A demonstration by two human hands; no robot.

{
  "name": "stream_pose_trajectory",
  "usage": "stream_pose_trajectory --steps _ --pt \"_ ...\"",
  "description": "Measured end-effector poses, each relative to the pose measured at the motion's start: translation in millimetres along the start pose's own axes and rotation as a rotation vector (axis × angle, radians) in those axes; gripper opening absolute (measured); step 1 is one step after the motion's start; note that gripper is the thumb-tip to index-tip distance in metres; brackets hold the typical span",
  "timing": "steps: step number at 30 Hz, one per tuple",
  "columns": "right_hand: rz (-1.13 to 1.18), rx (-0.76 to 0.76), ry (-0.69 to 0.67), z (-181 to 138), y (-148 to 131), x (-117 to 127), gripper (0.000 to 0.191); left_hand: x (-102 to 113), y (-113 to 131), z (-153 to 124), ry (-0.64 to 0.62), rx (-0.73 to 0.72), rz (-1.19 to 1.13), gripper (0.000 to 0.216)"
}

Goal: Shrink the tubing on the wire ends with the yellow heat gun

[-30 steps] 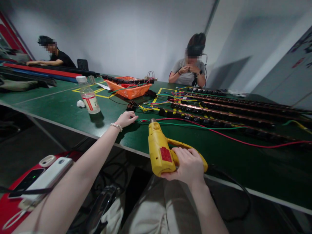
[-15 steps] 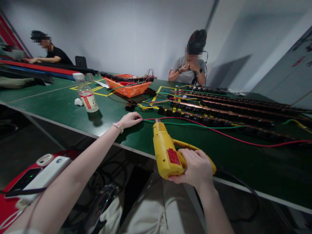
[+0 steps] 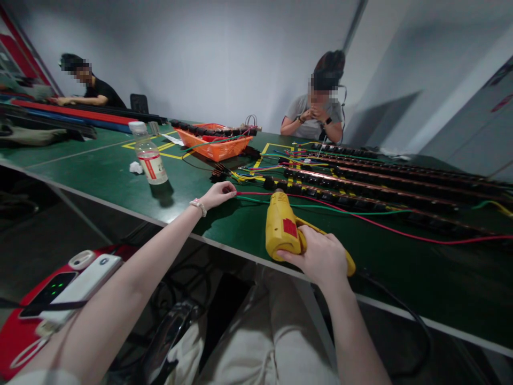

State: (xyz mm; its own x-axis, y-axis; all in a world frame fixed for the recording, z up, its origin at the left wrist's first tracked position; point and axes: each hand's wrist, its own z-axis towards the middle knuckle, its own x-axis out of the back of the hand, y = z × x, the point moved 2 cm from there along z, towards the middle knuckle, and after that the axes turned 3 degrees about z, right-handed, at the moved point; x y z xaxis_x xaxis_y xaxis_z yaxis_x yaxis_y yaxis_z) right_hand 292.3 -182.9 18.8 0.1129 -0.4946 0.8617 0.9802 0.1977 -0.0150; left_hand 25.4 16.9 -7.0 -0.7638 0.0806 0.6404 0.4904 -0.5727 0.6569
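Note:
With a yellow heat gun [image 3: 276, 227] gripped by its handle, my right hand [image 3: 325, 255] is over the front of the green table [image 3: 192, 184]. The nozzle points away from me, close to a red wire [image 3: 332, 205] and a green wire [image 3: 312, 206]. My left hand [image 3: 218, 195] is closed in a pinch at the left end of the red wire. Right beside those fingertips the green wire begins; whether it is also pinched, I cannot tell. Both wires stretch to the right across the table.
Long black-and-copper bars [image 3: 360, 187] with coloured leads lie at the right. Behind my left hand are an orange basket [image 3: 218, 151] and a plastic bottle [image 3: 150, 160]. Two people sit beyond the table. A red stool [image 3: 16, 331] with phones is at lower left.
The heat gun has moved forward and slightly right, its nozzle now farther over the wires. My left hand keeps its pinch near the same spot. The view has shifted a little.

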Motion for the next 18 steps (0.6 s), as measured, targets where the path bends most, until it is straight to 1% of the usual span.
stream_pose_trajectory --steps 3,5,8,11,13,18 --pt "0.019 -0.011 -0.086 3.5 0.0 1.6 0.068 -2.0 6.5 -3.4 -0.083 -0.072 0.176 0.021" --pt "0.057 -0.022 -0.137 3.5 0.1 3.3 0.071 -2.7 13.3 -6.6 -0.109 -0.137 0.302 0.019" --pt "0.11 -0.063 -0.175 2.7 0.0 4.9 0.082 -3.2 25.0 -11.1 -0.138 -0.23 0.425 0.019" --pt "0.118 -0.107 -0.169 2.0 -0.9 4.7 0.096 -3.7 34.9 -13.7 -0.158 -0.333 0.52 0.018" --pt "0.094 -0.118 -0.157 1.2 -1.7 3.8 0.101 -4.1 39.5 -14.5 -0.168 -0.389 0.57 0.019" --pt "0.034 -0.087 -0.106 -1.1 -2.8 2.3 0.107 -4.8 49.1 -17.9 -0.203 -0.494 0.606 0.035"
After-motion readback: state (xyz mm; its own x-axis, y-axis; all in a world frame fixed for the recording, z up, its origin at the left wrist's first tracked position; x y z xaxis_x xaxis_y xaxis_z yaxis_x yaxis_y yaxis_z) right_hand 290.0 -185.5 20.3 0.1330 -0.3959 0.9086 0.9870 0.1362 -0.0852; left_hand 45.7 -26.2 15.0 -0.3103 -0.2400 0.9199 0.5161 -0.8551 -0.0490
